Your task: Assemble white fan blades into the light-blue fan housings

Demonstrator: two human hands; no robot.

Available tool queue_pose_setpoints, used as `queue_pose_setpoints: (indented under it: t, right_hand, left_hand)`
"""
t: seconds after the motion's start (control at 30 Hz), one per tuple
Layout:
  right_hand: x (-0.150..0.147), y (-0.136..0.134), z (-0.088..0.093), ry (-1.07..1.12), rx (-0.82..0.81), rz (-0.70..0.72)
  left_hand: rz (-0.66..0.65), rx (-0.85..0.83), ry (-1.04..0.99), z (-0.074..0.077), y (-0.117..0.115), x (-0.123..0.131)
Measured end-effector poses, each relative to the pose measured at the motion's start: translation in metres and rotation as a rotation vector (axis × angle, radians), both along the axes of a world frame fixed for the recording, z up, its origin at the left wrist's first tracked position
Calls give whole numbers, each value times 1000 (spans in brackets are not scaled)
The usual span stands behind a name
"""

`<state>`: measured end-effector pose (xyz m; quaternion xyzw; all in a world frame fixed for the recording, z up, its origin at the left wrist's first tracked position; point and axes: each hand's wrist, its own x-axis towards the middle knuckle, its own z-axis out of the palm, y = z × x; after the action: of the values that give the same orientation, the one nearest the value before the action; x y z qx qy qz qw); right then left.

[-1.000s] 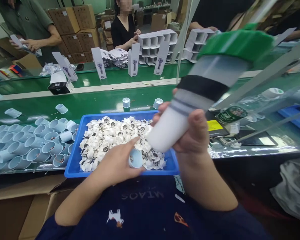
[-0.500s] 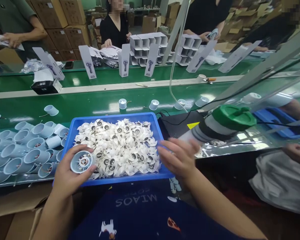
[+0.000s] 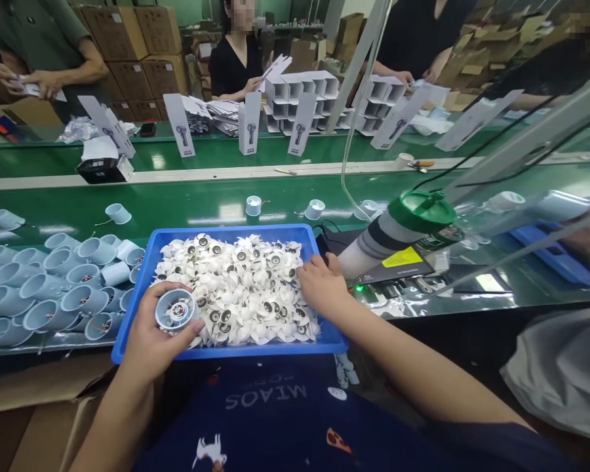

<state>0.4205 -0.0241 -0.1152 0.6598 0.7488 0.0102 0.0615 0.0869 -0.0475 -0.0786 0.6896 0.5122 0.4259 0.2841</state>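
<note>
My left hand grips a pale blue round housing with a small motor showing inside, held over the near left corner of the blue tray. The tray is heaped with white fan impellers. My right hand reaches into the right side of that heap, fingers curled down among the impellers; whether they hold one is hidden. A bottle with a green cap lies tilted just right of my right hand.
A pile of pale blue cups lies left of the tray on the green conveyor. Single cups stand on the belt. Other people handle white boxes across the belt. Clear tubes cross the right side.
My right hand let go of the green-capped bottle, which now lies to the right, and moved into the impeller heap. My left hand shifted left with the housing turned face up.
</note>
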Motion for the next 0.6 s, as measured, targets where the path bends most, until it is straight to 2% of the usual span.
queue_pose_setpoints:
  t: [0.13,0.27,0.3,0.37,0.43,0.47,0.6]
  right_hand:
    - [0,-4,2,101,28,-1]
    - [2,-22,23,265,97,0]
    - [1,-27,28,433,68,20]
    - [-3,-35,35,982,-93,66]
    - [-13,-39,35,1513,-298,95]
    - [-18,-39,32,1663,-370,98]
    - [-36,-38,21,1758,-454,127]
  left_hand:
    - [-75,56,-86,-7,2,0]
    - [-95,16,-42,-11,2,5]
    - [-97,-10,-18,-11,2,9]
    - [-127,-45,37,-9,1,18]
    - [-191,-32,108,-5,0,31]
    - [-232,-14,145,-2,0,37]
    - [-362,47,226,10,-2,53]
